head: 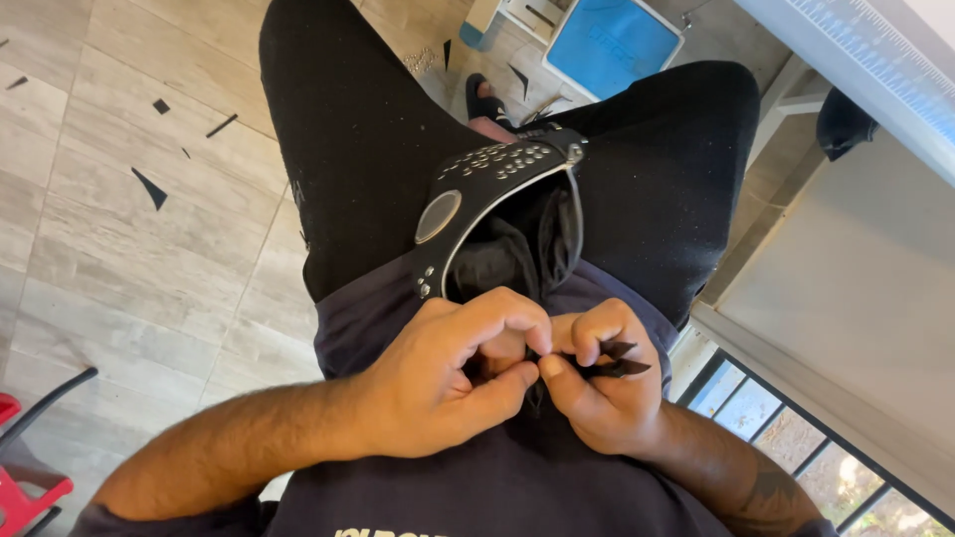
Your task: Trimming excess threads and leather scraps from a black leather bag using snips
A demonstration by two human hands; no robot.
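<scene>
Pinching: left hand and right hand meet knuckle to knuckle over the lap, both curled tight around one small dark piece.
Left hand grip: narrow; thumb and forefinger pressed together at the inner end of the piece, the other fingers folded in.
Right hand grip: narrow as well, clamped on the dark piece, whose two pointed ends stick out toward 3 o'clock past the fingers.
Dark piece: thin, black, tapered; whether it is fabric, leather or plastic cannot be told, as the fingers hide most of it.
Studded bag: black, with metal studs and an oval grey plate, resting on the thighs at 12 o'clock from the hands, mouth gaping open, dark lining visible.
Progress, as a judgement: the bag already lies open and the small piece is out and between both hands; it looks mid-handling, neither joined to the bag nor set down, so the fine work on it seems unfinished.
Floor: pale tiles at 9 to 11 o'clock, strewn with black offcuts.
Blue box: at 1 o'clock beyond the knees.
Red chair: at 8 o'clock, only a corner showing.
White table edge: at 2 o'clock.
</scene>
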